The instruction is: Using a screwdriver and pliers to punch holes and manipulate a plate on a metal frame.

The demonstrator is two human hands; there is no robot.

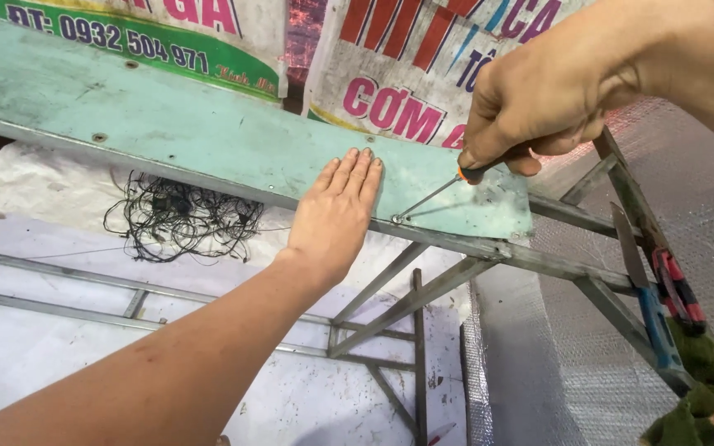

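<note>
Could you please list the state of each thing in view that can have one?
Left hand: open, pressed flat on the green panel.
Right hand: closed around the screwdriver.
Screwdriver: tilted, tip at a screw near the panel's edge.
Green panel: lying on the metal frame.
Black wire: tangled, loose below.

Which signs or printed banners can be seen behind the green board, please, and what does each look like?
Left banner: top left behind the green board, white sheet with a green band, pink and blue lettering.
Right banner: top centre beside it, creased white sheet, red stripes, pink and blue lettering.
No packages or screens show.
</note>
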